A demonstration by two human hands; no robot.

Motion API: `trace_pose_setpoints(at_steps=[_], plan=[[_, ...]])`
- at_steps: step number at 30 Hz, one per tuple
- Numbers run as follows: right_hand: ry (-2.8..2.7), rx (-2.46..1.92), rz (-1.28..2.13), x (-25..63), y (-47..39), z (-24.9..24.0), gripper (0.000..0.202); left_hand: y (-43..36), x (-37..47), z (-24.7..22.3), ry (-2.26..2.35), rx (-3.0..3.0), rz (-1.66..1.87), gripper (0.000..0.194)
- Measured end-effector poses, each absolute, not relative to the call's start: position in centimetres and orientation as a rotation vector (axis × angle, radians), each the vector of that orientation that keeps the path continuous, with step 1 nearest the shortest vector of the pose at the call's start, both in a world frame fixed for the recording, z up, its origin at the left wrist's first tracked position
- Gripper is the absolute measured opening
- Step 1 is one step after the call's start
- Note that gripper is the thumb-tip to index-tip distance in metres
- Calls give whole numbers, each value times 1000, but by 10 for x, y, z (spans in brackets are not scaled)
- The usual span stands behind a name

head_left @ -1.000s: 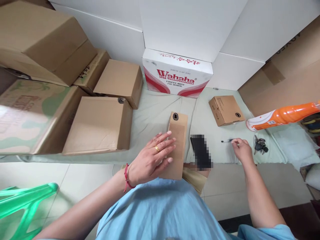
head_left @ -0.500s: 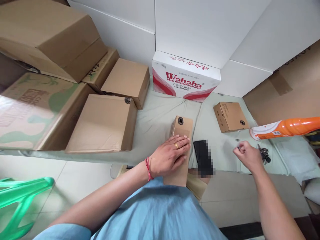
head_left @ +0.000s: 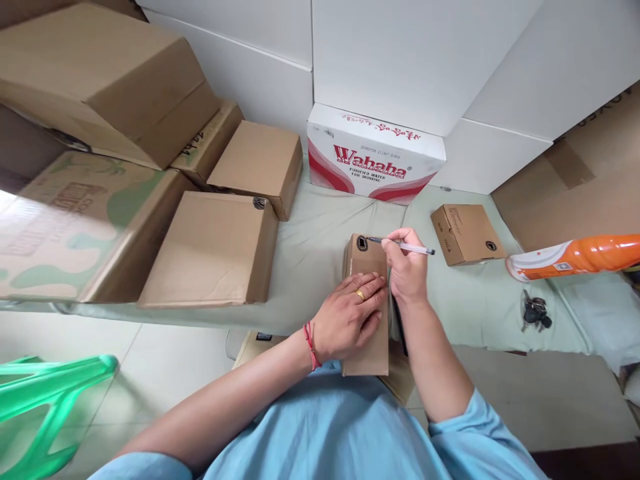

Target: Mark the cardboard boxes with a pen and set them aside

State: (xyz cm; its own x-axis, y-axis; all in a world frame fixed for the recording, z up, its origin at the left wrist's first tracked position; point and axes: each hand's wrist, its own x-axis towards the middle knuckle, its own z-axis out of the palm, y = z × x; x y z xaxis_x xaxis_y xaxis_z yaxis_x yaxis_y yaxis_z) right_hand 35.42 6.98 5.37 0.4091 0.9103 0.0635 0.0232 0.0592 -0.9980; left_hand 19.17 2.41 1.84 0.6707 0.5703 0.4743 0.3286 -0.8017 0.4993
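The left hand (head_left: 347,320) lay flat, palm down, across the middle of a narrow cardboard box (head_left: 371,261), its far end showing beyond. At the box's far right, the right hand (head_left: 406,263) pinched a pen (head_left: 416,249), tip beside a black mark (head_left: 362,243).

The middle of the narrow brown box (head_left: 367,357) is covered by the left hand (head_left: 350,310), and part of the pen (head_left: 419,249) is hidden by the right hand (head_left: 407,267); whether the box is touched by the pen's tip cannot be told. A flat black object (head_left: 401,327) is mostly hidden by the right forearm (head_left: 433,360). The orange bottle (head_left: 575,257) and green stool (head_left: 57,387) are cut off by the view's edges. The small box's (head_left: 467,233) fine print cannot be read, nor can the keys (head_left: 535,311) be counted
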Motion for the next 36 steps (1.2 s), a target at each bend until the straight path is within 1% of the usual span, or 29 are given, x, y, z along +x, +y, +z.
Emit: trace_pose_setpoints(at_steps=[4, 19, 26, 31, 36], plan=[[-974, -1440, 770, 342, 78, 41, 12, 23, 192, 15, 705, 2478, 892, 46], [-1153, -1534, 689, 341, 68, 48, 13, 22, 192, 13, 692, 2388, 899, 41], [-1153, -1498, 745, 340, 66, 51, 10, 22, 193, 12, 692, 2384, 927, 40], [-1143, -1513, 691, 340, 63, 48, 8, 22, 193, 12, 684, 2386, 948, 39], [-1100, -1526, 556, 340, 60, 45, 9, 22, 193, 10, 684, 2396, 948, 39]])
